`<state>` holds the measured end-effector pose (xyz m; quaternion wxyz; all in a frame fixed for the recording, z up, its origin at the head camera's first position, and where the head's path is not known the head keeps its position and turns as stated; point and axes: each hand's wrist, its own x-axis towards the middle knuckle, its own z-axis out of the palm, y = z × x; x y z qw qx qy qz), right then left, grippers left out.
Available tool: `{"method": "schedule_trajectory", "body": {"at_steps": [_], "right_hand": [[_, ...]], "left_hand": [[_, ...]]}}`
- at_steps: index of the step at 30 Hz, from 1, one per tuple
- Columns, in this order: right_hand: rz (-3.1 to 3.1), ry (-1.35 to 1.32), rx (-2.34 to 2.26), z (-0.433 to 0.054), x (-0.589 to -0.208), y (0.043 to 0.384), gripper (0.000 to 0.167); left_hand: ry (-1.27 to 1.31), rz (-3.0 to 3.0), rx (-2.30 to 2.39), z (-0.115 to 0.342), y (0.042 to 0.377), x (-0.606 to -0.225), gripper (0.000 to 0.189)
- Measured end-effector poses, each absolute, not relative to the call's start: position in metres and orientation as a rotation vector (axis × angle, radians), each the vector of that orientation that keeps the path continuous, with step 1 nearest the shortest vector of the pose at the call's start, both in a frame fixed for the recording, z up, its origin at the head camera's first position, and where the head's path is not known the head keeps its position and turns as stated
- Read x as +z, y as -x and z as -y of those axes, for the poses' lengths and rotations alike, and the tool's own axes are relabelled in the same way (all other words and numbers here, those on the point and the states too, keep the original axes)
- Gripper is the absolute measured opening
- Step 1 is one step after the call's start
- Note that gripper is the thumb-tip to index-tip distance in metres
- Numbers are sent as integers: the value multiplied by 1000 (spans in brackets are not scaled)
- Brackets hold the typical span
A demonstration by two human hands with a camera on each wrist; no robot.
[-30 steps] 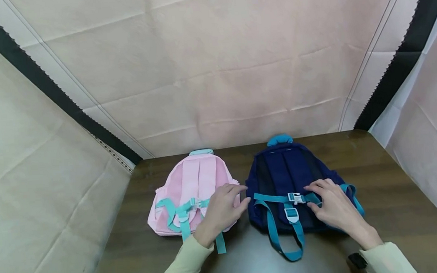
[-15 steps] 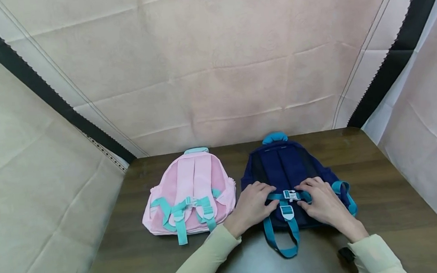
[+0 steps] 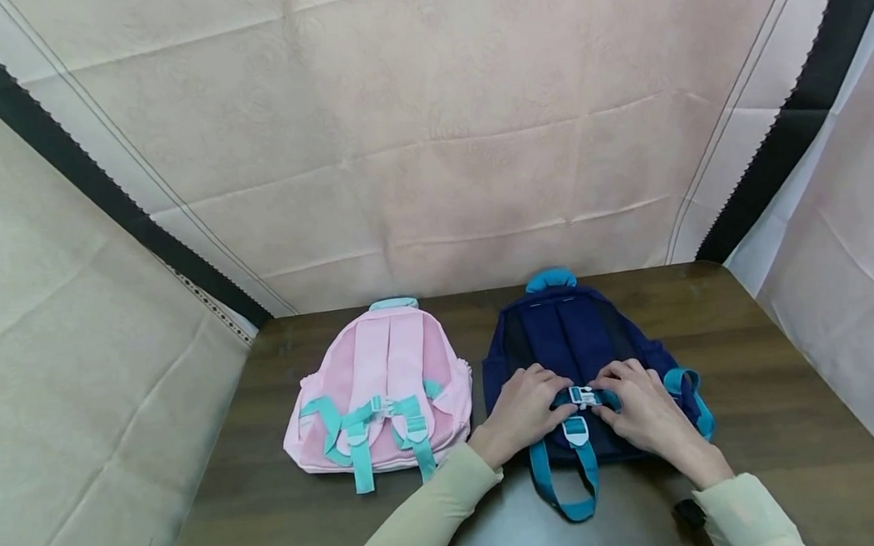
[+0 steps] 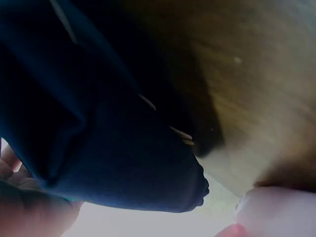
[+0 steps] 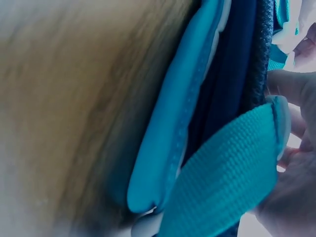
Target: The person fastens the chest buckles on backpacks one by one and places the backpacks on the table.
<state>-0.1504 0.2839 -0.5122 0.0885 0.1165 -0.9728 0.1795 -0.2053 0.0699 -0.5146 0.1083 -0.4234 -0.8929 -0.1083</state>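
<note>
while the white buckle (image 3: 584, 397) is sitting on the navy backpack (image 3: 569, 323), right of centre in the lower frame, the left hand (image 3: 526, 409) and right hand (image 3: 646, 406), each partly closed, are gripping the teal strap (image 3: 611, 400) on either side of it. holding both ends level and working them evenly is probably serving this step best.
</note>
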Motion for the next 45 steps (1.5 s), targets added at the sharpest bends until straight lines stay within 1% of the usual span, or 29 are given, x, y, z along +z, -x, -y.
{"method": "schedule_trajectory", "body": {"at_steps": [3, 9, 18, 25, 36, 45], "right_hand": [[2888, -363, 527, -285, -513, 150, 22], [2887, -397, 531, -287, -511, 151, 23], [2819, -439, 636, -293, -505, 149, 20], [2800, -358, 720, -296, -498, 148, 22], [2784, -349, 767, -294, -497, 148, 23], [2753, -368, 781, -291, -498, 147, 23]], "left_hand": [[1241, 2614, -341, -72, 205, -516, 34], [1230, 2615, -380, -73, 206, -515, 35], [1188, 2682, -586, -66, 207, -514, 25], [1151, 2733, -694, -61, 207, -512, 25], [1161, 2711, -742, -62, 207, -513, 25], [1153, 2677, -688, -64, 206, -514, 25]]}}
